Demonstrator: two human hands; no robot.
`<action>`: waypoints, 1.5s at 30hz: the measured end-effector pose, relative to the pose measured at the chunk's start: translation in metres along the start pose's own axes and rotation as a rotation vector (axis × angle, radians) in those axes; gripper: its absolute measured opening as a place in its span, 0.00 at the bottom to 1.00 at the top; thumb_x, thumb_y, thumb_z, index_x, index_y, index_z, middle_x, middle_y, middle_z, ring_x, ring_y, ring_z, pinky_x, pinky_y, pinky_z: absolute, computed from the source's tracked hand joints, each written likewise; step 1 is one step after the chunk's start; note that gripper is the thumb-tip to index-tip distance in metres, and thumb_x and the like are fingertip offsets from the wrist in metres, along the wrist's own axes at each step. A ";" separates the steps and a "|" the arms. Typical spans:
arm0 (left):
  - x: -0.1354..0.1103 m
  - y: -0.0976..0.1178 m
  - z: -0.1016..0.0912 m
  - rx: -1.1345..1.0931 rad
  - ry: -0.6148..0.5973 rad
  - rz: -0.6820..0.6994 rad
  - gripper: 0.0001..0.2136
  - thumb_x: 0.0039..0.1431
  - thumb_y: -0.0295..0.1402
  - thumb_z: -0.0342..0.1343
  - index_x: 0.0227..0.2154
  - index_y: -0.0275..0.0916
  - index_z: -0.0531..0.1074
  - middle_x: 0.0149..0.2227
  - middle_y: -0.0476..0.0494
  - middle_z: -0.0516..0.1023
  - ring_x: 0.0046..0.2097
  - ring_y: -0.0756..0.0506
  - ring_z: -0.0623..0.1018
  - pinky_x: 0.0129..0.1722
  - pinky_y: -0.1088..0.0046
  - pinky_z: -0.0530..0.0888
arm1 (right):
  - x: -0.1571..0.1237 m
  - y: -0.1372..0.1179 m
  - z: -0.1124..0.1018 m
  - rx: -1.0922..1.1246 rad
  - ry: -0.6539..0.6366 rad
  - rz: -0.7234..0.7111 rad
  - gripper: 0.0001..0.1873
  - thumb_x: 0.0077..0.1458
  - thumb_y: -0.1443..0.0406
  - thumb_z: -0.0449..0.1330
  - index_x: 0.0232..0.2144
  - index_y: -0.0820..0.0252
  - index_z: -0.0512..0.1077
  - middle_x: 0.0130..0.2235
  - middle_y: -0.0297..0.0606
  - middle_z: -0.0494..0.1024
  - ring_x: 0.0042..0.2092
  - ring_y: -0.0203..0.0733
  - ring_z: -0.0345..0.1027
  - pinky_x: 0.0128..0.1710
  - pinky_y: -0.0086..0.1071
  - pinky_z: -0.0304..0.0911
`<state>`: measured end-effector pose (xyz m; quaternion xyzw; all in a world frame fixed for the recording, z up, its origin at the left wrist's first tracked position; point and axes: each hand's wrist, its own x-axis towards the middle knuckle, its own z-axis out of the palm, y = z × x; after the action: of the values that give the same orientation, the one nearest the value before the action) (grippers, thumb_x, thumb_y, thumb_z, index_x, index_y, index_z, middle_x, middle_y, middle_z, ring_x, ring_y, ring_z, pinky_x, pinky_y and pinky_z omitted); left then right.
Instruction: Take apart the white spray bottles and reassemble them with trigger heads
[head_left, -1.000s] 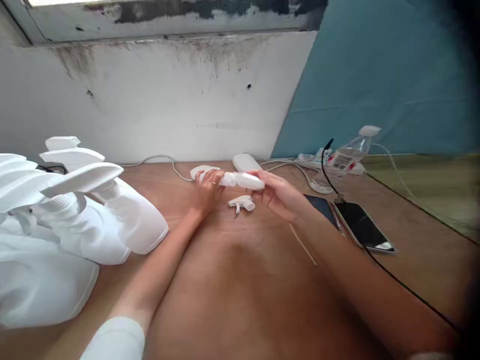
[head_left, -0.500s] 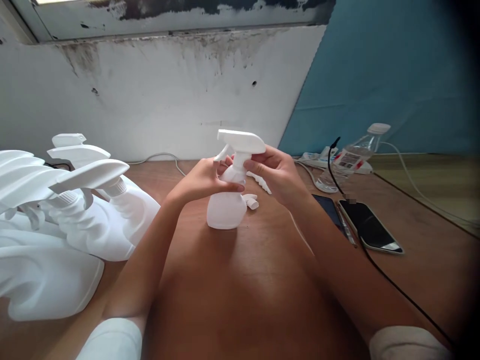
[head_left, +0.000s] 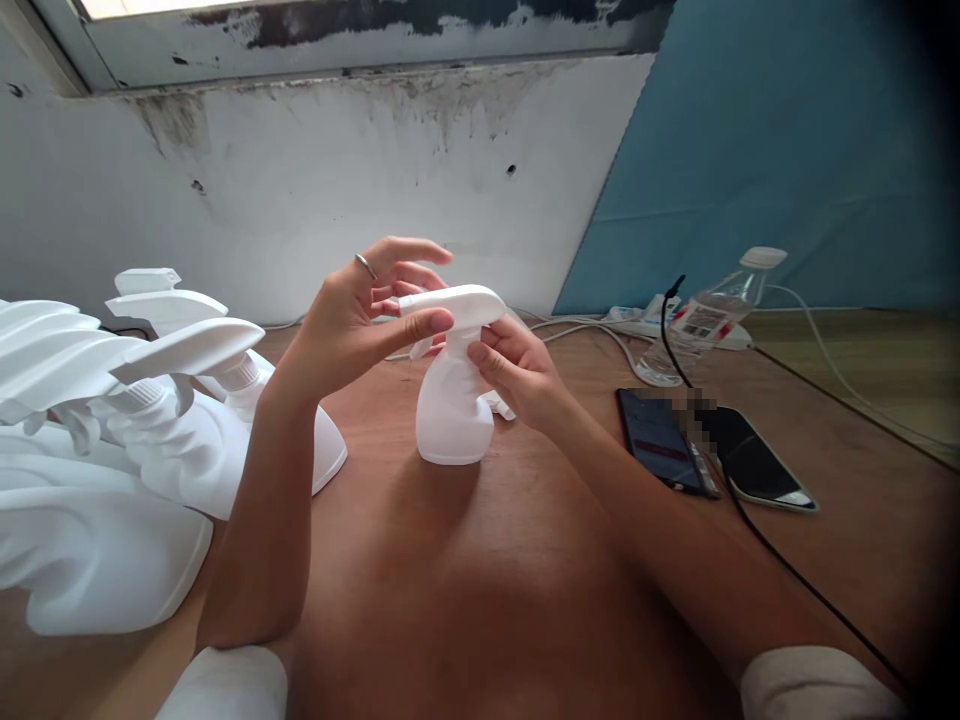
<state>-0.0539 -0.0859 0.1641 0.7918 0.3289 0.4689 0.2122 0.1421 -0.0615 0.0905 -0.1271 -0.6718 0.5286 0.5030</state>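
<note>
A translucent white spray bottle [head_left: 452,415] stands upright on the wooden table in front of me. Its white trigger spray head [head_left: 469,303] sits on the neck, with the nozzle pointing left. My right hand [head_left: 517,370] grips the neck just under the head, thumb in front and fingers behind. Around the nozzle end is my left hand [head_left: 367,315], its fingers stretched and spread. The left thumb lies across the front of the head; whether it presses on it I cannot tell. Partly hidden behind the bottle is a small white plastic piece [head_left: 498,406].
Several white spray bottles [head_left: 187,440] crowd the left side, close to my left forearm. On the right lie two phones [head_left: 660,440] [head_left: 757,455], a black cable [head_left: 780,550] and a clear water bottle [head_left: 701,320]. A wall [head_left: 360,180] rises behind the table.
My left hand has let go of the bottle's neck and moved up and left to the spray head, fingers spreading. My right hand has shifted slightly down and left, still on the neck.
</note>
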 end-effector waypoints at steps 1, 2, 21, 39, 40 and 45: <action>-0.001 0.002 0.001 0.034 0.040 0.024 0.13 0.56 0.37 0.62 0.45 0.42 0.75 0.40 0.45 0.79 0.42 0.45 0.79 0.41 0.69 0.78 | 0.000 0.002 0.001 0.024 -0.014 0.011 0.22 0.60 0.54 0.58 0.54 0.54 0.64 0.46 0.41 0.76 0.47 0.45 0.72 0.46 0.40 0.69; -0.001 0.003 0.003 0.064 0.069 0.044 0.10 0.57 0.36 0.62 0.41 0.42 0.77 0.38 0.45 0.79 0.41 0.45 0.79 0.40 0.69 0.78 | 0.000 0.003 0.002 0.039 -0.023 0.019 0.22 0.61 0.54 0.57 0.55 0.54 0.64 0.46 0.41 0.76 0.47 0.45 0.72 0.44 0.38 0.69; -0.001 0.007 0.011 0.196 0.188 0.109 0.03 0.58 0.32 0.60 0.34 0.44 0.79 0.35 0.50 0.81 0.38 0.48 0.79 0.41 0.66 0.79 | -0.006 0.004 0.006 0.014 -0.060 0.020 0.17 0.61 0.53 0.56 0.45 0.58 0.70 0.45 0.43 0.74 0.45 0.43 0.69 0.42 0.36 0.65; -0.006 0.018 0.010 0.281 0.153 0.073 0.03 0.57 0.31 0.61 0.32 0.45 0.79 0.33 0.52 0.80 0.36 0.48 0.78 0.41 0.67 0.78 | -0.008 -0.004 0.036 -0.005 0.221 0.036 0.19 0.54 0.52 0.63 0.39 0.59 0.66 0.34 0.36 0.74 0.36 0.39 0.70 0.34 0.33 0.65; -0.006 0.019 0.009 0.294 0.154 0.071 0.03 0.56 0.31 0.61 0.32 0.46 0.79 0.33 0.53 0.80 0.35 0.48 0.78 0.41 0.67 0.78 | -0.009 -0.004 0.037 -0.004 0.202 0.043 0.18 0.56 0.52 0.62 0.39 0.59 0.66 0.34 0.37 0.75 0.36 0.39 0.70 0.34 0.33 0.65; -0.009 0.026 0.009 0.358 0.141 0.077 0.03 0.56 0.31 0.61 0.31 0.45 0.78 0.31 0.52 0.80 0.34 0.49 0.77 0.37 0.71 0.76 | -0.010 -0.004 0.040 0.000 0.275 0.055 0.19 0.53 0.55 0.65 0.40 0.58 0.65 0.33 0.34 0.73 0.34 0.37 0.70 0.34 0.32 0.66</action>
<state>-0.0410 -0.1109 0.1716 0.7940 0.3906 0.4650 0.0265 0.1158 -0.0936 0.0912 -0.2169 -0.5930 0.5198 0.5755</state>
